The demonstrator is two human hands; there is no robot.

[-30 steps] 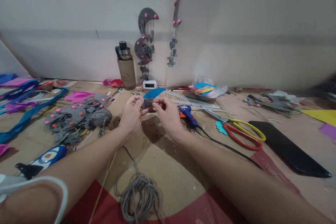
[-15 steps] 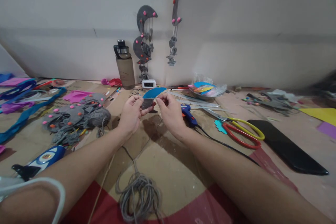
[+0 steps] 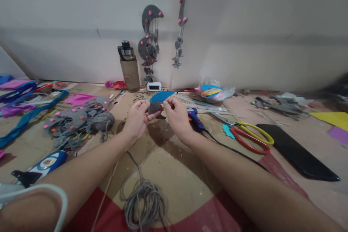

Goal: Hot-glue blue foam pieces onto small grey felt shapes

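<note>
Between my two hands, above the cardboard, is a grey felt piece with a curved blue felt piece along its upper edge. My left hand pinches the left end of the felt, with fingers stretched beneath it. At the right end, my right hand grips it between thumb and fingers. Whether the blue piece is fixed to the grey one I cannot tell. A thin grey strand runs below my hands toward a loose coil of grey yarn at the front.
A blue glue gun lies right of my hands, its cord trailing toward large scissors and a black phone. Decorated grey felt pieces and a yarn ball lie left. A bottle stands against the wall.
The felt has shifted slightly right and tilted, showing more of its blue and grey surface. Both hands keep hold of it; the surroundings stay as they were.
</note>
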